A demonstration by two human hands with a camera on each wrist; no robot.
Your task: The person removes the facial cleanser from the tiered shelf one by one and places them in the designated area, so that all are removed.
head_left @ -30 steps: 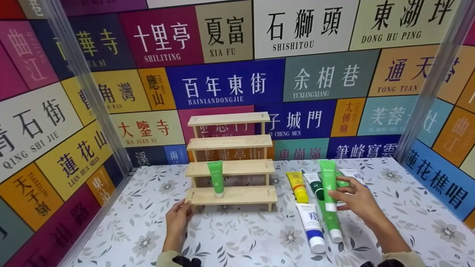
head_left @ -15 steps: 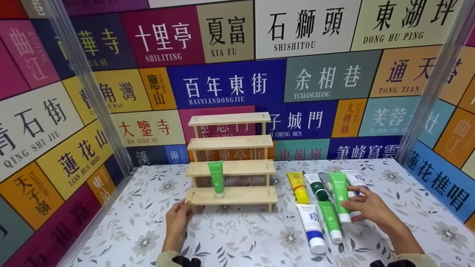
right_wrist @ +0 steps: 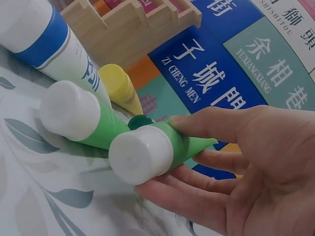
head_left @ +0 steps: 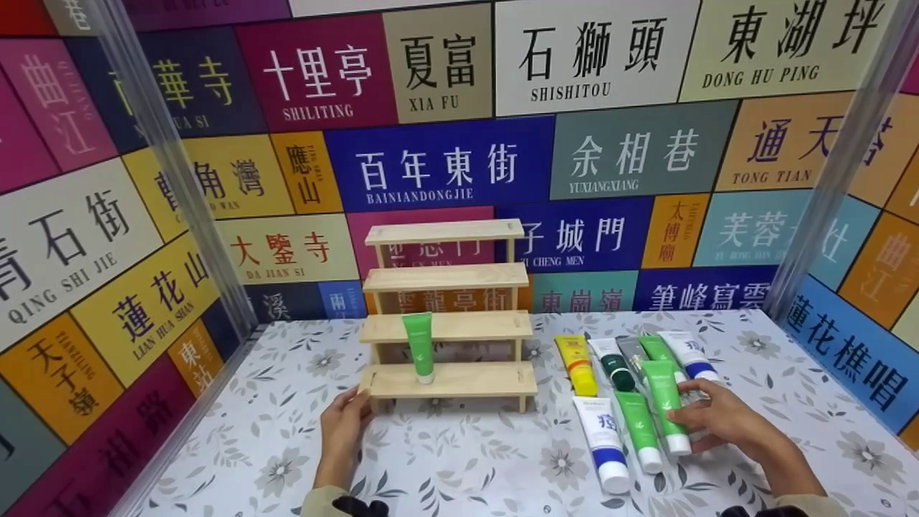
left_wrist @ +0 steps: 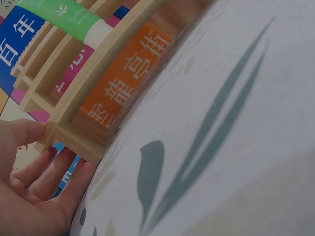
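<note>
At the left end of the lowest step of a wooden tiered stand [head_left: 459,380], my left hand [head_left: 343,424] holds the board's corner. The left wrist view shows the thumb on top and the fingers below. A green tube [head_left: 418,348] stands cap down on that step. My right hand [head_left: 725,416] holds another green tube [head_left: 664,406] between thumb and fingers, its white cap [right_wrist: 140,155] towards me. Just left of it lie a third green tube [head_left: 639,431] and a white tube with a blue band [head_left: 602,441].
Behind lie a yellow tube [head_left: 576,365], a white-and-dark-green tube [head_left: 612,362], a partly covered grey tube [head_left: 635,355], another green tube [head_left: 658,350] and another white-and-blue tube [head_left: 689,354]. A sign-covered wall [head_left: 438,165] rises behind the floral tabletop [head_left: 459,459].
My right hand has carried its green tube right, down and towards me, down beside the front green tube, uncovering the tubes behind. My left hand stays on the stand.
</note>
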